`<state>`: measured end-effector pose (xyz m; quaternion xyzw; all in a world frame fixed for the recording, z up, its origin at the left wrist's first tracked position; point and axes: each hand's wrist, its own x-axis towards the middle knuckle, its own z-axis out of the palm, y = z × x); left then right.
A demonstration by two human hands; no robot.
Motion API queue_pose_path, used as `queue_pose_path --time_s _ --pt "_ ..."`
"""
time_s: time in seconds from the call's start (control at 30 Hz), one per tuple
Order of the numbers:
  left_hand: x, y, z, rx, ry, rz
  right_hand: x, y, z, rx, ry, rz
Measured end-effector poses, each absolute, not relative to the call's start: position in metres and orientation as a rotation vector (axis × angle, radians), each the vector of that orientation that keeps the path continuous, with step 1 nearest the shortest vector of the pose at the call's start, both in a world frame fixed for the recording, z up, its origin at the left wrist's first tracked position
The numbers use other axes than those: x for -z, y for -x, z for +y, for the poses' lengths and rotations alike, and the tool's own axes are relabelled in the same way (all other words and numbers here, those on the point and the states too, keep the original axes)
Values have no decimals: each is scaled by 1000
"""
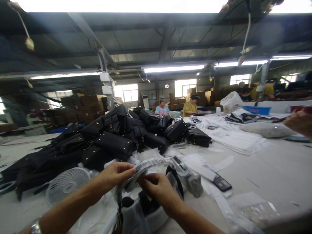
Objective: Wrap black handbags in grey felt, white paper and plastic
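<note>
A bag (136, 214) with black parts and a whitish wrapping stands in front of me. Its curved handle (152, 162) is covered in clear plastic wrap and arches above it. My left hand (120, 173) pinches the left side of this handle between thumb and fingers. Close beside it, my right hand (159, 188) is closed with bent fingertips at the underside of the same handle, over the bag's opening. The exact spot it grips is partly hidden by its own fingers. A small brownish piece shows under the right fingers, too blurred to name.
Black bags (114, 143) are heaped behind and to the left. A white fan (68, 185) lies by my left forearm. To the right are a dark handheld device (220, 182), white sheets (239, 139), a clear plastic bag (259, 211) and a blue bin (257, 110). Two people sit across the table.
</note>
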<state>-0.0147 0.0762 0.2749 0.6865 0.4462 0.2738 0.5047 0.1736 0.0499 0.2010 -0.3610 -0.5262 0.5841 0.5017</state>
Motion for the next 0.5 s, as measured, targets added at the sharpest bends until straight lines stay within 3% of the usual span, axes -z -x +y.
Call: queue_pose_path --time_s 0.27,0.5 --pt "-281 11 71 -617 -1675 983 -209 -157 29 -1881 280 -561" --pt "-278 10 69 -571 -1769 916 -213 -158 15 -1830 335 -499"
